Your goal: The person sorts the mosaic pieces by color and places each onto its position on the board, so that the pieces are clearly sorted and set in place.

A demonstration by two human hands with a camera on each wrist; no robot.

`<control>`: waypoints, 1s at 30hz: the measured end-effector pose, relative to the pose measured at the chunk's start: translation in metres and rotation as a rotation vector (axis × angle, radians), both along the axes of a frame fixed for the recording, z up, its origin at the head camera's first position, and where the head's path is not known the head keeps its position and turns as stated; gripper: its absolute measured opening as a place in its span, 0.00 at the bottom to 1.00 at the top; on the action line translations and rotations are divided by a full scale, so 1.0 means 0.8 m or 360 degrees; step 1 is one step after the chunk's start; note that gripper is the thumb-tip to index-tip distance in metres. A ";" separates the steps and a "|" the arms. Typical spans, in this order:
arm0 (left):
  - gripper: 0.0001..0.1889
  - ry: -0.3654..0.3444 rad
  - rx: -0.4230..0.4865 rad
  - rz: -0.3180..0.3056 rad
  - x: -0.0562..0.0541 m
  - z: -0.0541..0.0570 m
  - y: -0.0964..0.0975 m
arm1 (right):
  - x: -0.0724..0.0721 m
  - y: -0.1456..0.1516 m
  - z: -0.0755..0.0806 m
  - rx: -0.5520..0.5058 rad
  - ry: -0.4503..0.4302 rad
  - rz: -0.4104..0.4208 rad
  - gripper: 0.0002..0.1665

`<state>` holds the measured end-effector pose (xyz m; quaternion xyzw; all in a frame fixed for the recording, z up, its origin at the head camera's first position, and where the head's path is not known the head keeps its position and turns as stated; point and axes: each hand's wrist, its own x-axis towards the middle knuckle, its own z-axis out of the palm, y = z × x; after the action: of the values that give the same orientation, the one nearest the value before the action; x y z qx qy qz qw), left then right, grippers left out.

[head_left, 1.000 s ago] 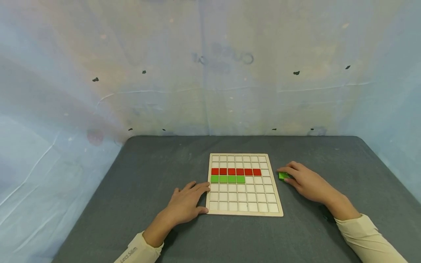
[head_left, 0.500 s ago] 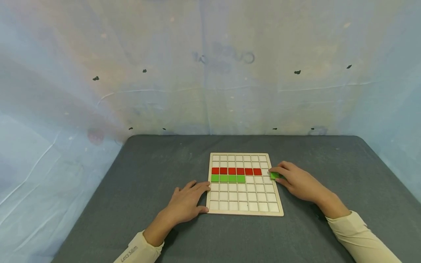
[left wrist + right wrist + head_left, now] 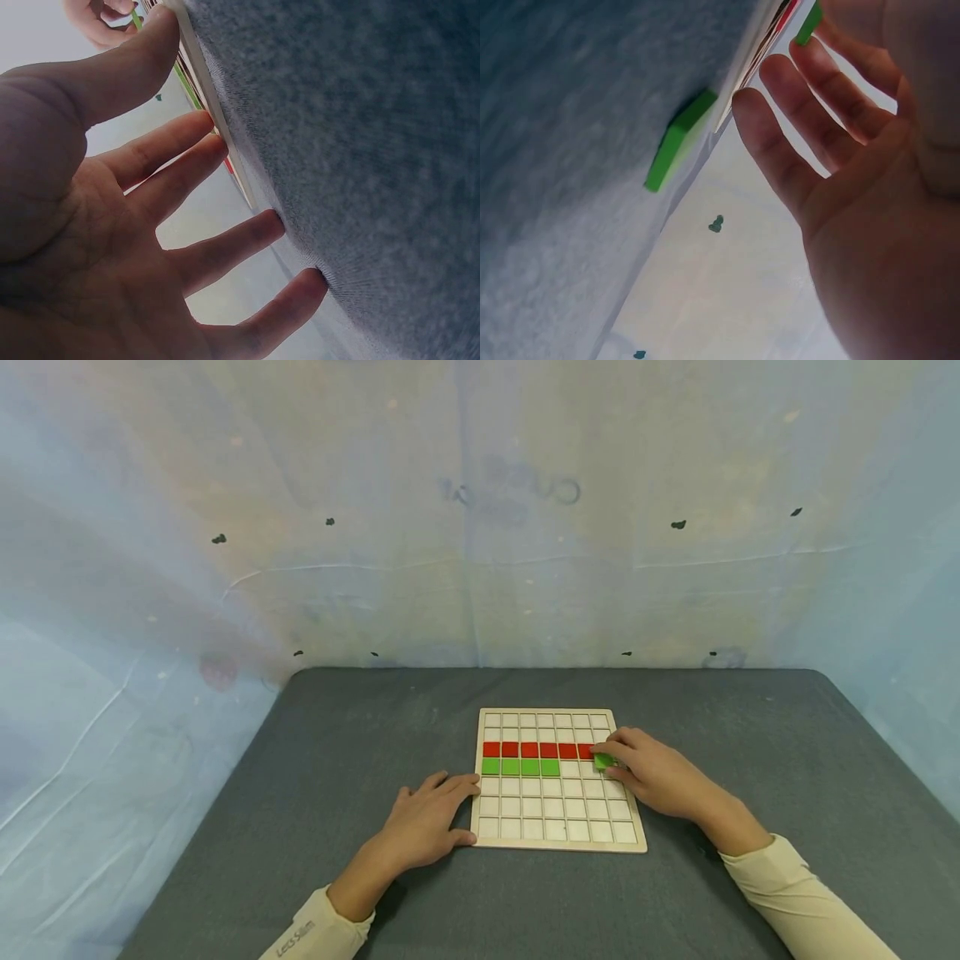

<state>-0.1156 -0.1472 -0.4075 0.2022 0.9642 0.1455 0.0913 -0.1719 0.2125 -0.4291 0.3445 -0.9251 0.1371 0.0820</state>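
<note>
A pale wooden grid board (image 3: 558, 847) lies on the dark cloth, with a row of several red tiles (image 3: 529, 750) and, just below it, a shorter row of several green tiles (image 3: 521, 767) starting from the left. My right hand (image 3: 660, 781) pinches a green tile (image 3: 603, 762) between thumb and fingers, over the right part of the board at the level of the green row. At the board's left edge rests my left hand (image 3: 420, 831), fingers spread, thumb near the lower corner; its fingertips (image 3: 202, 121) meet the rim in the left wrist view.
Beside the board, another green tile (image 3: 679, 142) lies on the cloth in the right wrist view; my right hand covers it in the head view. The dark table (image 3: 360, 727) ends at the back against a pale hanging sheet (image 3: 525, 602).
My right hand has moved left with the green tile, from the cloth right of the board to over its right columns. The left hand has stayed at the board's left edge.
</note>
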 end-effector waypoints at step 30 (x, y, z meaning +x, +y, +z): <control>0.32 -0.0023 0.0003 -0.0007 0.001 0.000 -0.003 | -0.007 -0.050 0.001 -0.0002 0.0018 0.0132 0.21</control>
<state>-0.1152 -0.1499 -0.4074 0.2033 0.9629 0.1476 0.0983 -0.1776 0.1728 -0.4287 0.3831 -0.9095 0.1388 0.0818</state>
